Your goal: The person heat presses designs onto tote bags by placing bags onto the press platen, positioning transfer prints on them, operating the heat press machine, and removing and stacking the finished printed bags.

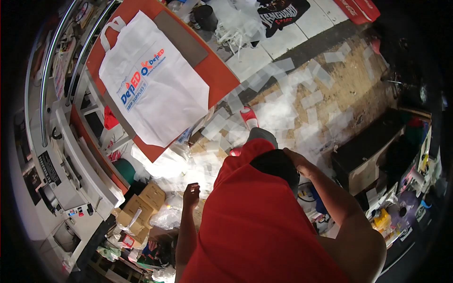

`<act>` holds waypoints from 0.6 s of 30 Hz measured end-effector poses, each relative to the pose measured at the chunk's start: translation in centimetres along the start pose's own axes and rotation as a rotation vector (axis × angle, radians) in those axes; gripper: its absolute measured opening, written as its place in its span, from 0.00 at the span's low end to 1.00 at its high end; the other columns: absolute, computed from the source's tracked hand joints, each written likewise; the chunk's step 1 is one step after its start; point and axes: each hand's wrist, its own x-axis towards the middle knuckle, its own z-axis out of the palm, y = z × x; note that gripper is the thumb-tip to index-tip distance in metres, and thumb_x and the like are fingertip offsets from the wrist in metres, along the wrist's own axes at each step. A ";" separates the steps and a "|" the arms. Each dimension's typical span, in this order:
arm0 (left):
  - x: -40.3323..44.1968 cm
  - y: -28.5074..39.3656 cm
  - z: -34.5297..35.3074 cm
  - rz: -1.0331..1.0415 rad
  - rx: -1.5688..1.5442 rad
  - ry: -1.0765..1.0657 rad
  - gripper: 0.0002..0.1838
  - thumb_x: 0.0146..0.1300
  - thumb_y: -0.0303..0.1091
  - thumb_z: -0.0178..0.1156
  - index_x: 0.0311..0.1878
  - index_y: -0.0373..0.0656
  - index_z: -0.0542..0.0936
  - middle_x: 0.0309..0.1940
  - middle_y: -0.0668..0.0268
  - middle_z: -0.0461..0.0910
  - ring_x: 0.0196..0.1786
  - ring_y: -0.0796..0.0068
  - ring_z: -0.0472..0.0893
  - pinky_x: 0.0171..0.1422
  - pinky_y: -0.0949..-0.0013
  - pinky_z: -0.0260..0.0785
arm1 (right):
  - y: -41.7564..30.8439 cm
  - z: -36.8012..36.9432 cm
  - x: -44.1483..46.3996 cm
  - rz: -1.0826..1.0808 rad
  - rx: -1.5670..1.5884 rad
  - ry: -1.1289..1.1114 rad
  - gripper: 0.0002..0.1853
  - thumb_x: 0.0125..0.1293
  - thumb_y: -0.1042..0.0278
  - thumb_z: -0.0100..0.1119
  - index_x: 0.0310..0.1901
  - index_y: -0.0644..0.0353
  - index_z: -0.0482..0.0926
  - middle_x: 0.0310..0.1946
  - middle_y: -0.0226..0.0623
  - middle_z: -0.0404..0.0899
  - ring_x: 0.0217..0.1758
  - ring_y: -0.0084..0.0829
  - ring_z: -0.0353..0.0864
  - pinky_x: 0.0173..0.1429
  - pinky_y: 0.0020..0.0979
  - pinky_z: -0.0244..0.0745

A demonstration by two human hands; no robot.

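My left hand (pixel 191 195) hangs in the air at my left side, its fingers loosely bent, with nothing visible in it. At my waist, my right hand (pixel 297 162) grips the edge of a black cloth (pixel 276 165), which shows below my red shirt; some of its fingers are hidden. Ahead to the left, a white tote bag (pixel 158 94) printed with blue and orange lettering lies flat on an orange-red board (pixel 219 78). Neither hand touches the bag.
A machine with metal rails (pixel 47 70) stands on the left. Cardboard boxes (pixel 141 210) and plastic wrap are near my left arm. Pale squares (pixel 311 99) litter the floor ahead. A white tiled surface (pixel 288 40) bears a black printed cloth (pixel 283 14). A dark bench (pixel 365 146) stands right.
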 end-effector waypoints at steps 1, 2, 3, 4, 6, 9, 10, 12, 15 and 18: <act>0.0 -0.1 0.0 -0.010 0.000 -0.005 0.13 0.68 0.34 0.58 0.53 0.40 0.77 0.43 0.58 0.83 0.39 0.70 0.84 0.45 0.69 0.76 | -0.3 0.1 -0.2 0.000 0.001 0.000 0.27 0.76 0.46 0.43 0.59 0.62 0.75 0.54 0.34 0.80 0.54 0.24 0.77 0.63 0.27 0.69; -0.1 0.2 0.0 -0.020 0.001 -0.010 0.13 0.68 0.34 0.58 0.53 0.40 0.77 0.42 0.58 0.83 0.39 0.71 0.84 0.44 0.69 0.76 | -0.5 0.3 -0.4 0.014 0.000 0.007 0.27 0.76 0.46 0.43 0.59 0.62 0.75 0.53 0.34 0.80 0.54 0.25 0.77 0.63 0.27 0.69; -0.2 0.4 0.0 -0.020 0.003 -0.010 0.13 0.68 0.34 0.58 0.53 0.40 0.77 0.42 0.58 0.83 0.39 0.71 0.84 0.44 0.69 0.76 | -0.6 0.4 -0.5 0.028 0.000 0.015 0.27 0.76 0.46 0.43 0.59 0.62 0.76 0.53 0.34 0.80 0.54 0.25 0.77 0.62 0.27 0.69; -0.3 0.7 0.0 -0.048 0.022 -0.014 0.13 0.68 0.35 0.59 0.53 0.40 0.77 0.42 0.58 0.83 0.38 0.71 0.84 0.44 0.69 0.76 | -0.4 0.3 -0.3 0.027 0.002 0.015 0.27 0.76 0.46 0.43 0.59 0.62 0.76 0.53 0.34 0.80 0.54 0.25 0.77 0.62 0.27 0.69; -0.3 1.0 0.0 -0.074 0.043 -0.020 0.13 0.68 0.35 0.59 0.52 0.41 0.77 0.42 0.59 0.83 0.38 0.71 0.84 0.44 0.69 0.76 | -0.1 0.0 0.1 0.007 0.019 0.015 0.27 0.76 0.46 0.43 0.59 0.62 0.76 0.53 0.34 0.80 0.53 0.24 0.77 0.62 0.27 0.69; -0.3 0.7 0.1 -0.050 0.025 -0.013 0.13 0.68 0.34 0.59 0.52 0.41 0.77 0.42 0.59 0.83 0.38 0.72 0.84 0.44 0.70 0.76 | 0.1 -0.2 0.1 -0.015 -0.066 -0.035 0.35 0.76 0.39 0.36 0.64 0.65 0.71 0.59 0.41 0.76 0.61 0.30 0.74 0.68 0.30 0.63; -0.2 0.5 0.1 -0.029 0.018 -0.014 0.13 0.67 0.34 0.59 0.52 0.41 0.77 0.42 0.59 0.83 0.38 0.72 0.84 0.44 0.70 0.76 | 0.3 -0.3 0.3 -0.016 -0.064 -0.035 0.35 0.76 0.39 0.36 0.64 0.65 0.71 0.59 0.41 0.76 0.61 0.30 0.74 0.68 0.30 0.63; -0.2 0.7 0.1 -0.008 0.013 -0.017 0.13 0.67 0.34 0.59 0.52 0.41 0.77 0.42 0.59 0.83 0.38 0.72 0.84 0.44 0.70 0.76 | 0.6 -0.5 0.7 -0.106 -0.200 -0.002 0.35 0.76 0.39 0.34 0.64 0.66 0.70 0.60 0.42 0.76 0.62 0.32 0.73 0.69 0.31 0.61; -0.4 1.3 0.2 -0.003 0.003 -0.014 0.13 0.67 0.33 0.59 0.52 0.41 0.77 0.42 0.58 0.83 0.38 0.72 0.84 0.44 0.70 0.76 | 0.1 0.0 0.4 -0.080 -0.180 0.076 0.30 0.76 0.43 0.41 0.62 0.64 0.72 0.56 0.35 0.78 0.56 0.24 0.75 0.64 0.26 0.67; -0.5 1.5 0.3 -0.009 0.029 -0.006 0.12 0.68 0.33 0.59 0.52 0.41 0.77 0.43 0.58 0.83 0.38 0.72 0.84 0.44 0.70 0.76 | 0.0 -0.2 0.6 -0.062 -0.188 0.064 0.31 0.76 0.43 0.41 0.62 0.64 0.72 0.56 0.35 0.77 0.57 0.24 0.74 0.64 0.26 0.66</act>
